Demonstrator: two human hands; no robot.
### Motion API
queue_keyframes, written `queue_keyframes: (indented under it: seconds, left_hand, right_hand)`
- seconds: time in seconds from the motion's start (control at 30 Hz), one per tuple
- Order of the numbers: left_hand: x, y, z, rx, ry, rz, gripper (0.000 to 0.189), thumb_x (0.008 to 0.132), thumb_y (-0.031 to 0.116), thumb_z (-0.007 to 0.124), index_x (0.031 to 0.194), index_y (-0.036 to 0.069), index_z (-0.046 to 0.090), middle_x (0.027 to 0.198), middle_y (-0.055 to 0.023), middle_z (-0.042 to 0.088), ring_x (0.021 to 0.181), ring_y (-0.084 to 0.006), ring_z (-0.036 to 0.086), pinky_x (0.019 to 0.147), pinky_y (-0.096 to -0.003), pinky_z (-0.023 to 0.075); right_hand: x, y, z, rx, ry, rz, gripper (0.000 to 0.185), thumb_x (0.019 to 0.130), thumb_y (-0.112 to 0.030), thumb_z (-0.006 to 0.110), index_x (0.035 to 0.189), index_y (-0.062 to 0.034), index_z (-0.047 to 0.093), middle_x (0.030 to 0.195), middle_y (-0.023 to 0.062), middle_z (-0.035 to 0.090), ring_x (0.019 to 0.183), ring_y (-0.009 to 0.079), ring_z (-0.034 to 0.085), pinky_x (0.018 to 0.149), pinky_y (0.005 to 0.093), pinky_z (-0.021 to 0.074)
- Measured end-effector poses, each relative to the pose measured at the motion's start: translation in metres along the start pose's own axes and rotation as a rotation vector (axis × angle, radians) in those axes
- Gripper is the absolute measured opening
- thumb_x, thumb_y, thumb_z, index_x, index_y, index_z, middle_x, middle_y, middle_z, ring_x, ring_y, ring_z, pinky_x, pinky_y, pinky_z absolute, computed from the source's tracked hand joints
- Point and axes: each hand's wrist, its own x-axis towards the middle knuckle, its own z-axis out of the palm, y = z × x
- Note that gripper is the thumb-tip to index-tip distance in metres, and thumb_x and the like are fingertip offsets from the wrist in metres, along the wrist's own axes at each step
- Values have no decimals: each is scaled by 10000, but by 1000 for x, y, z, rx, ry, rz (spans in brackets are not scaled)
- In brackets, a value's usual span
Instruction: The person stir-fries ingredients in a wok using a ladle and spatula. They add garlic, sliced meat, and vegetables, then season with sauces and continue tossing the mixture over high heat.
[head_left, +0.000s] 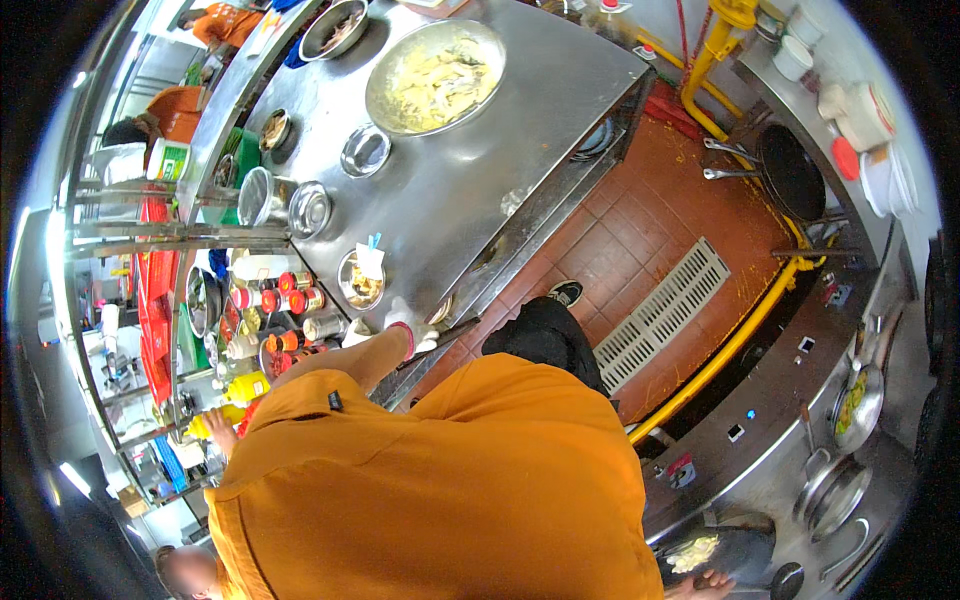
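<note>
My left hand (414, 330) wears a white glove, with a pink band at the wrist. It is low over the near edge of a steel table (472, 202), beside a long dark bar (450, 339); whether the fingers grip the bar is unclear. A white gloved shape (357, 333) is half hidden behind my forearm, and I cannot tell whether it is my right hand. Close by stand a small bowl (442, 309) and a metal bowl of food (361, 281) with a paper slip and blue clip on it.
A large metal basin (375, 97) of pale yellow food stands farther back, near small steel bowls (366, 151). Sauce bottles (274, 300) crowd the left. Another hand (220, 429) touches a yellow bottle. A bare hand (709, 583), owner unclear, is near a wok (739, 551). A yellow pipe (720, 360) borders the stove.
</note>
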Motion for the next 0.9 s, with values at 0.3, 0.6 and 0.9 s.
queue_keyframes:
  seconds: [0.3, 0.6, 0.9]
  left_hand:
    - [84, 73, -87, -119, 133, 198, 540, 1042, 447, 567, 1434, 76, 561, 1286, -185, 669, 1163, -381, 689, 937, -563, 553]
    - [35, 115, 25, -268, -111, 327, 517, 1064, 389, 624, 1428, 31, 541, 1281, -298, 683, 1215, -497, 676, 992, -675, 555]
    - [-51, 129, 139, 437, -476, 639, 424, 1049, 334, 687, 1321, 15, 626, 1164, -139, 731, 889, -298, 746, 697, -448, 656]
  right_hand:
    - [2, 3, 17, 66, -60, 61, 271, 1022, -264, 676, 818, -158, 532, 699, -20, 461, 585, 137, 431, 581, 345, 375]
    - [19, 15, -42, 98, 148, 54, 183, 1022, -211, 674, 898, -116, 579, 674, -8, 467, 553, 132, 440, 536, 347, 397]
    - [-11, 32, -112, 57, 267, 147, 158, 1030, -281, 676, 1025, -130, 631, 754, -47, 525, 540, 68, 421, 452, 247, 291]
